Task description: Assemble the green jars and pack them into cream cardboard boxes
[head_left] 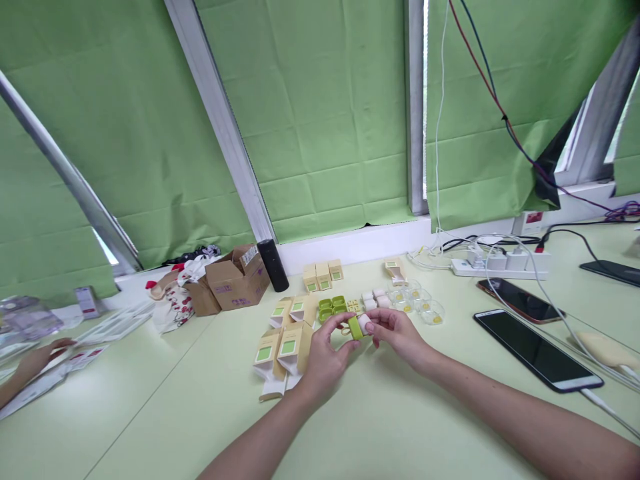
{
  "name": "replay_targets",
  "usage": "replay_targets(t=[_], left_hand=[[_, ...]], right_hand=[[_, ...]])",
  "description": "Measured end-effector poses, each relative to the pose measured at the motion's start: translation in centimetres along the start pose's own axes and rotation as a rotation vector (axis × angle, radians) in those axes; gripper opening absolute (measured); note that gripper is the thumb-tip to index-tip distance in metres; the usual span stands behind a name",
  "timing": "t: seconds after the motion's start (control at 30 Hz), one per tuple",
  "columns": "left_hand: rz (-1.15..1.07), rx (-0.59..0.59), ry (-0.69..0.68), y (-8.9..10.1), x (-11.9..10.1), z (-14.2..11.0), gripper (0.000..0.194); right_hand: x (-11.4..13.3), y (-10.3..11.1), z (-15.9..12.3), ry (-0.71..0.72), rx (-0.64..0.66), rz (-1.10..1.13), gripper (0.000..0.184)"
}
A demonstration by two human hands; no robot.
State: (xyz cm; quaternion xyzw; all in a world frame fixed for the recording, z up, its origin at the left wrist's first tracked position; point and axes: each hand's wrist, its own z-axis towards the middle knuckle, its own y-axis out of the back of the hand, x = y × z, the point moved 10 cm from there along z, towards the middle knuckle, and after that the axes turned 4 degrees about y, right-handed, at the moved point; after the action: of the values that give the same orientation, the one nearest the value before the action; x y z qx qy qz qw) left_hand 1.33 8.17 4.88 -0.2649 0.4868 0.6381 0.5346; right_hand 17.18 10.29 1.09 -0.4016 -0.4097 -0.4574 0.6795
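My left hand (326, 358) pinches a small green sleeve-like piece (355, 327) with a tan loop at its side. My right hand (401, 339) grips a small white block (365, 324) between thumb and fingers, against the green piece; whether it is partly inside cannot be made out. Just beyond my hands lie green cups (332, 307), tiny yellow pieces (354, 306), more white blocks (377, 297) and clear round containers with yellow centres (431, 312). Left of my left hand, open cream cartons (295, 345) with green squares lie close together.
More cream cartons (323, 275) stand by the wall, near a black cylinder (273, 265) and a cardboard box (239, 280). On the right are a power strip (500, 265), cables and phones (537, 350). Another person's hand (43, 357) rests over papers at far left.
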Motion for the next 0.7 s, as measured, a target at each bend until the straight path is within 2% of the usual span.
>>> replay_targets(t=[0.47,0.7], left_hand=[[0.074,-0.015,-0.072,-0.02,-0.57,-0.31,0.044],[0.072,-0.038,-0.065,-0.06,-0.54,-0.45,0.043]], right_hand=[[0.18,-0.02,-0.16,0.047,-0.031,-0.019,0.045],[-0.07,-0.16,-0.47,0.039,-0.084,0.020,0.046]])
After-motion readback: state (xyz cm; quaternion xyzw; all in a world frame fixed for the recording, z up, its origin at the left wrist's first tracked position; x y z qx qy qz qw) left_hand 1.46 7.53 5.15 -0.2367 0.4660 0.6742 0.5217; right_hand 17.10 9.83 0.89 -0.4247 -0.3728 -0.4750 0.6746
